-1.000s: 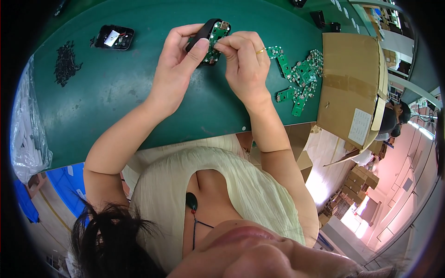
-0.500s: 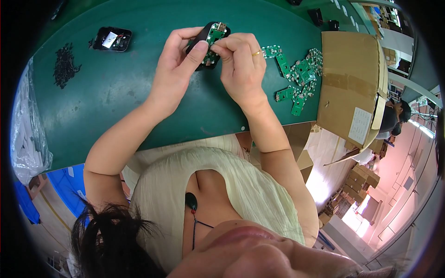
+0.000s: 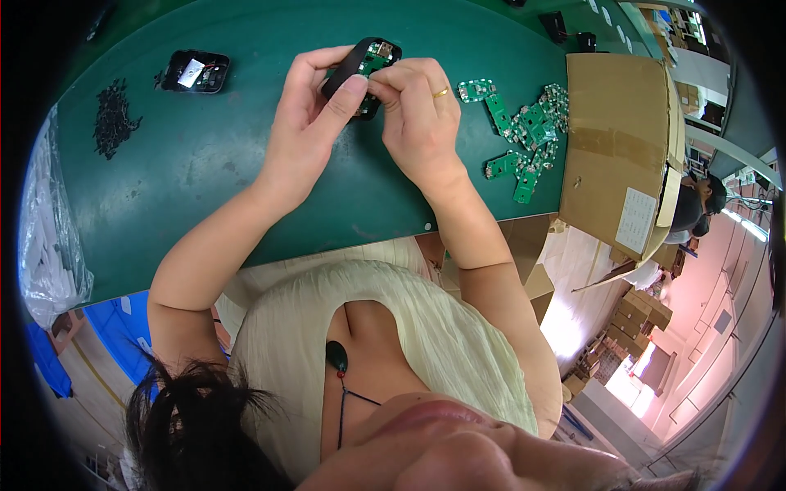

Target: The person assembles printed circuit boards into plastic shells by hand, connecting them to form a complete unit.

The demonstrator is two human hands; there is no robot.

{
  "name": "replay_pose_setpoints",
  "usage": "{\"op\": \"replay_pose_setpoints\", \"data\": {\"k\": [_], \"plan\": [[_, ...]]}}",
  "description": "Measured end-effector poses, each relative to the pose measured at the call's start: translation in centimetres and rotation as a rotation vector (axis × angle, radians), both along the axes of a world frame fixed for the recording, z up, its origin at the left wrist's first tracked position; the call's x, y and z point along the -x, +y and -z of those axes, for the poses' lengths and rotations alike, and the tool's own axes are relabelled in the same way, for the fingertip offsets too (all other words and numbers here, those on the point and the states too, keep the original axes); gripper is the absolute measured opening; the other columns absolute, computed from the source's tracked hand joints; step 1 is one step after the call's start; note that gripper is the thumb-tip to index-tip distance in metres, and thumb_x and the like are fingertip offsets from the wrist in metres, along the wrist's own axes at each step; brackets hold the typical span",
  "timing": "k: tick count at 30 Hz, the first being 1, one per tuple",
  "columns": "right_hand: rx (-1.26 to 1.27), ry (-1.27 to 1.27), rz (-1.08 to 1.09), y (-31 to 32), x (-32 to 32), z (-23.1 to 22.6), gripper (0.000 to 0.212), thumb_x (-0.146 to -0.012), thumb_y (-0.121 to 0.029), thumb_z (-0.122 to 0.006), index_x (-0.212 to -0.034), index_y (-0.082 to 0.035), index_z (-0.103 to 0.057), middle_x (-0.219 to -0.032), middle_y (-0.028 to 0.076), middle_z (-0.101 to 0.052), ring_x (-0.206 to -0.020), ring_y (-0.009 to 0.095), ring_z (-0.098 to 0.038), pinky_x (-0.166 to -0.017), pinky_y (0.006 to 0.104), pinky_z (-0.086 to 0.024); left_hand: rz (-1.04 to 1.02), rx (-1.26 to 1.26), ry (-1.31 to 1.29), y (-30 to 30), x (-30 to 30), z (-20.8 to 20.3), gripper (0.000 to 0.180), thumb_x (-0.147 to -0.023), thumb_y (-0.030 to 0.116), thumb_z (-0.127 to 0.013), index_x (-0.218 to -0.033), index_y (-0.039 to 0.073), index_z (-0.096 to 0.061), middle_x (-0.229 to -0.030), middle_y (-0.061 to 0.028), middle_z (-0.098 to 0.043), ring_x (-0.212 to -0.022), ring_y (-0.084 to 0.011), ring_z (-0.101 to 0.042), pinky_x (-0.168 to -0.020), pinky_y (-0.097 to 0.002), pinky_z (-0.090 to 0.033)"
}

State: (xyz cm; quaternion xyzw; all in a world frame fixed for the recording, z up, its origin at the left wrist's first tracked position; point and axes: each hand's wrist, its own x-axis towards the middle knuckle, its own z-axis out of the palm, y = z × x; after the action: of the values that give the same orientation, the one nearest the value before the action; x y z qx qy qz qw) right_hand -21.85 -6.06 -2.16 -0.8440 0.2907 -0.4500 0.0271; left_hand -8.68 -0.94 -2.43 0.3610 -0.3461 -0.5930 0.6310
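1. Compared with a second ago, the right grip [image 3: 422, 114] sits further left, its fingertips covering more of the green circuit board [image 3: 375, 61]; the black casing [image 3: 352, 65] around that board shifts only slightly leftward, along with the left grip [image 3: 307, 110].
2. Casing and board are between the two grips, over the far part of the green counter [image 3: 205, 164], with the board side turned toward the right grip.
3. The casing looks light and stiff, probably smooth plastic that could slide under a loose hold. Its outer walls seem the safest place to take hold; the board's small parts look fragile and call for gentle pressure.
4. The left grip is closed around the casing, fingers behind the outer wall and thumb over the near edge by the board.
5. The right grip has thumb and forefinger drawn close together at the board; I cannot tell whether they are fully closed or pinch something small.
6. Loose green boards [image 3: 536, 127] lie to the right, near a cardboard box [image 3: 618, 114]; an open black half-shell [image 3: 217, 75] lies at left.
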Motion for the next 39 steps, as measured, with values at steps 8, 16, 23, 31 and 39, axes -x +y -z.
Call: {"op": "replay_pose_setpoints", "data": {"k": [8,16,23,31,39], "plan": [[-0.178,-0.047,-0.076,0.1,0.2,-0.2,0.028,-0.07,0.001,-0.072,-0.094,-0.003,-0.06,-0.088,0.009,-0.056,-0.072,0.025,-0.057,-0.059,0.032,-0.049,0.027,-0.18,0.138,-0.4,-0.6,-0.4,0.03,-0.096,0.02,-0.052,-0.12,0.003,-0.046,-0.111,-0.0056,-0.058,-0.098,-0.0093,-0.053,-0.084,-0.0253,-0.044],[-0.275,-0.083,-0.097,-0.4,1.3,-1.0,0.023,-0.073,0.004,-0.07,-0.094,-0.003,-0.063,-0.089,0.009,-0.057,-0.073,0.022,-0.059,-0.061,0.031,-0.049,0.07,-0.22,0.187,-0.7,-1.0,0.1,0.031,-0.097,0.023,-0.051,-0.118,0.001,-0.048,-0.109,-0.0069,-0.057,-0.099,-0.0117,-0.055,-0.084,-0.0291,-0.046],[-0.288,-0.032,-0.093,-0.4,1.5,-1.1,0.016,-0.073,0.004,-0.068,-0.087,-0.002,-0.063,-0.084,0.009,-0.058,-0.075,0.025,-0.059,-0.063,0.0326,-0.05,0.137,-0.214,0.169,-0.6,-0.9,-1.0,0.03,-0.094,0.013,-0.052,-0.12,-0.003,-0.046,-0.109,-0.0095,-0.056,-0.097,-0.0136,-0.057,-0.081,-0.0296,-0.05],[-0.305,-0.017,-0.118,-0.3,1.7,-0.8,0.017,-0.071,0.003,-0.07,-0.084,-0.002,-0.06,-0.082,0.009,-0.058,-0.07,0.024,-0.059,-0.058,0.0312,-0.05,0.031,-0.135,-0.277,-0.2,-0.7,-0.7,0.033,-0.087,0.006,-0.052,-0.12,0.002,-0.046,-0.092,-0.0059,-0.057,-0.065,-0.0096,-0.054,-0.055,-0.0244,-0.047],[-0.256,0.018,-0.128,-0.2,1.2,-0.8,0.019,-0.07,0.004,-0.07,-0.084,-0.002,-0.058,-0.081,0.008,-0.058,-0.068,0.024,-0.06,-0.056,0.0314,-0.05,-0.031,-0.098,-0.406,0.1,-0.7,-1.0,0.031,-0.087,0.006,-0.052,-0.117,0.003,-0.048,-0.09,-0.007,-0.055,-0.065,-0.0109,-0.053,-0.058,-0.026,-0.046]]}}
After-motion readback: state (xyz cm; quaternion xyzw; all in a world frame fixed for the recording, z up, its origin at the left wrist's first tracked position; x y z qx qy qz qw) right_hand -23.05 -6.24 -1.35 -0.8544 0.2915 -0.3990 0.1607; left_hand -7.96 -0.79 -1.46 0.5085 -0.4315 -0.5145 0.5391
